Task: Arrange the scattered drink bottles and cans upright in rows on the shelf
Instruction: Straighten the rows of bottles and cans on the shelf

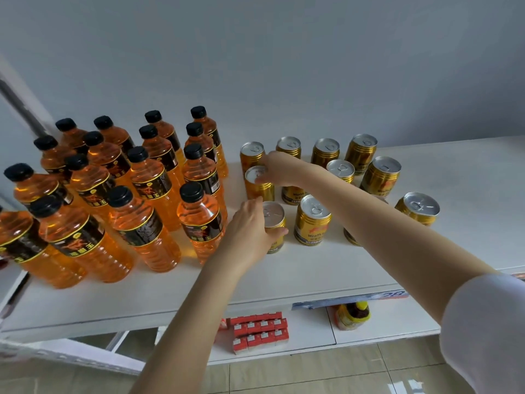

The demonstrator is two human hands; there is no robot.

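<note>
Orange drink bottles (142, 194) with black caps are standing upright in rough rows across the left half of the white shelf (312, 265), each wearing a dark label with a yellow edge. The nearest of them on the right side (200, 223) is standing just beside the left hand.

The left hand (250, 228) is reaching in from below and wrapping its grip around a gold can (274, 223) at the front of the can group; the fingers (279, 232) are curling across the can's side, so the grip is pinching that can, which is standing upright on the shelf. Just behind it, a second gold can (259, 180) is standing upright, and the right hand (279, 169) is resting over its rim and far side, fingers bent down against it, the grip closing on this can. The right forearm (397, 223) is crossing the shelf diagonally and is hiding parts of some cans beneath it.

Further right, more gold cans (380, 174) with silver pull-tab tops are standing upright in loose, uneven rows, some near the back wall and one (417, 209) standing apart toward the right. A can (312, 220) labelled in white and blue is standing just right of the one in the left hand.

Below the shelf edge, red cartons (260, 331) are sitting on a lower shelf, with a yellow-capped bottle (353, 315) to their right.
</note>
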